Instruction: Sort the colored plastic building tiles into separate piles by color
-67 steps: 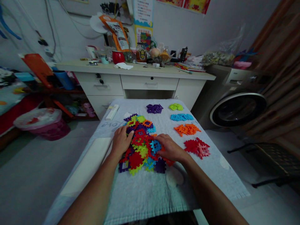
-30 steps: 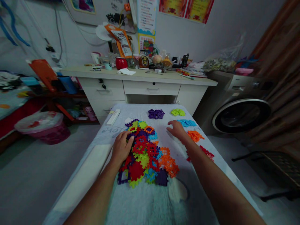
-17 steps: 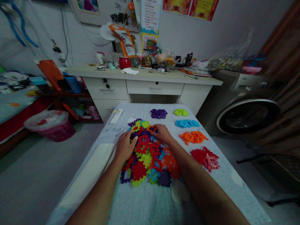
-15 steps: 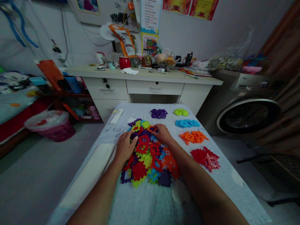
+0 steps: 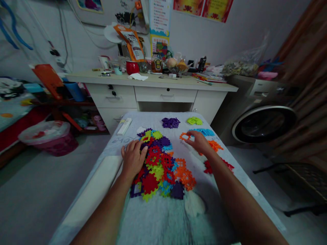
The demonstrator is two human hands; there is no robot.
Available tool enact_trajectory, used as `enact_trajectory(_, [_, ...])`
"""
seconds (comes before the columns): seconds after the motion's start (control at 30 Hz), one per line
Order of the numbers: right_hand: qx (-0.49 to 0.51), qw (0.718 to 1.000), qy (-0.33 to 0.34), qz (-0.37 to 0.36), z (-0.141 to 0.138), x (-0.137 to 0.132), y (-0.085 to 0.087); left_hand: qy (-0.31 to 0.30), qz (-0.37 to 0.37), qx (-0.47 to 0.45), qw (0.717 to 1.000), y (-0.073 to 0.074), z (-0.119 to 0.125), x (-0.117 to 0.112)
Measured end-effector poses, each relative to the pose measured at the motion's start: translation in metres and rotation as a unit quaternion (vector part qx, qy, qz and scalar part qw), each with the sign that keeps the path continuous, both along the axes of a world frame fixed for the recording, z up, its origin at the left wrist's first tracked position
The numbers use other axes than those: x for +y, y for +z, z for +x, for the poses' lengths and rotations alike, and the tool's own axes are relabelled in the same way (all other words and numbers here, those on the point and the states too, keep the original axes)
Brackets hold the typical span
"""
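Note:
A mixed heap of coloured plastic tiles (image 5: 159, 163) lies in the middle of a table covered by a pale cloth (image 5: 158, 217). My left hand (image 5: 132, 157) rests flat on the heap's left side, fingers spread. My right hand (image 5: 199, 142) is out to the right, pinching an orange tile (image 5: 184, 136) just left of the orange pile (image 5: 215, 145). Sorted piles run down the right side: purple (image 5: 170, 122), green (image 5: 194, 120), blue (image 5: 205, 132), and red (image 5: 209, 166), which my right forearm partly hides.
A white tube (image 5: 124, 126) lies at the table's far left corner. Behind stands a cluttered white desk (image 5: 153, 92), with a washing machine (image 5: 263, 115) to the right. A pink bin with a bag (image 5: 48, 137) sits on the floor at left.
My right hand left the top of the mixed heap and moved right toward the orange pile, now carrying an orange tile. My left hand stayed on the heap.

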State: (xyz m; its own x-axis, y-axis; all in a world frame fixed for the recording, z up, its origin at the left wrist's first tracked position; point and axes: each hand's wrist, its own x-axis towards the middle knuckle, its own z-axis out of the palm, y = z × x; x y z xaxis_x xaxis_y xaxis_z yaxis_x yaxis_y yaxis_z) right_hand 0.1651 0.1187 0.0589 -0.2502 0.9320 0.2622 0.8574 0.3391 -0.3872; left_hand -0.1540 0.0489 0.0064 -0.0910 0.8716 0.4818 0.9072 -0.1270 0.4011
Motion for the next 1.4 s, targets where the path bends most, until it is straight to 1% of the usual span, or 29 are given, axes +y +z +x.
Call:
enact_trajectory(0.13, [-0.046, 0.996, -0.074, -0.002, 0.057, -0.016, 0.002, -0.053, 0.008, -0.035, 0.998, 0.002, -0.003, 0.002])
enact_trajectory(0.23, [-0.099, 0.987, -0.127, -0.018, 0.08, -0.029, 0.0, -0.082, 0.013, -0.069, 0.994, 0.003, -0.004, 0.003])
enact_trajectory(0.3, [-0.123, 0.979, -0.162, -0.03, 0.084, -0.036, -0.002, -0.089, 0.014, -0.085, 0.992, 0.003, -0.003, 0.002])
enact_trajectory(0.37, [-0.142, 0.972, -0.183, -0.034, 0.083, -0.041, -0.005, -0.094, 0.015, -0.1, 0.99, 0.002, -0.003, 0.002])
enact_trajectory(0.53, [-0.158, 0.969, -0.191, 0.0, 0.074, -0.044, -0.012, -0.121, 0.032, -0.143, 0.982, -0.002, -0.005, 0.004])
enact_trajectory(0.6, [-0.141, 0.975, -0.171, 0.022, 0.067, -0.043, -0.013, -0.13, 0.041, -0.163, 0.977, -0.004, -0.006, 0.005])
enact_trajectory(0.63, [-0.127, 0.98, -0.147, 0.031, 0.062, -0.043, -0.013, -0.131, 0.045, -0.175, 0.975, -0.005, -0.007, 0.006])
enact_trajectory(0.73, [-0.068, 0.996, -0.043, 0.042, 0.039, -0.045, -0.013, -0.127, 0.051, -0.221, 0.966, -0.009, -0.007, 0.009])
enact_trajectory(0.83, [-0.014, 0.998, 0.046, 0.032, 0.007, -0.052, -0.016, -0.122, 0.049, -0.264, 0.956, -0.01, -0.006, 0.009])
enact_trajectory(0.93, [0.015, 0.995, 0.101, 0.007, -0.02, -0.061, -0.023, -0.111, 0.046, -0.255, 0.96, -0.007, -0.005, 0.008])
enact_trajectory(1.0, [0.026, 0.992, 0.121, -0.01, -0.032, -0.066, -0.027, -0.094, 0.045, -0.218, 0.971, -0.004, -0.005, 0.006])
enact_trajectory(1.1, [0.038, 0.99, 0.13, -0.027, -0.039, -0.072, -0.033, -0.07, 0.05, -0.155, 0.984, 0.0, -0.004, 0.004])
enact_trajectory(1.27, [0.044, 0.99, 0.123, -0.056, -0.039, -0.073, -0.038, -0.06, 0.06, -0.111, 0.99, 0.009, -0.001, -0.001])
enact_trajectory(1.4, [0.051, 0.99, 0.115, -0.066, -0.031, -0.074, -0.036, -0.06, 0.063, -0.096, 0.992, 0.022, 0.001, -0.007])
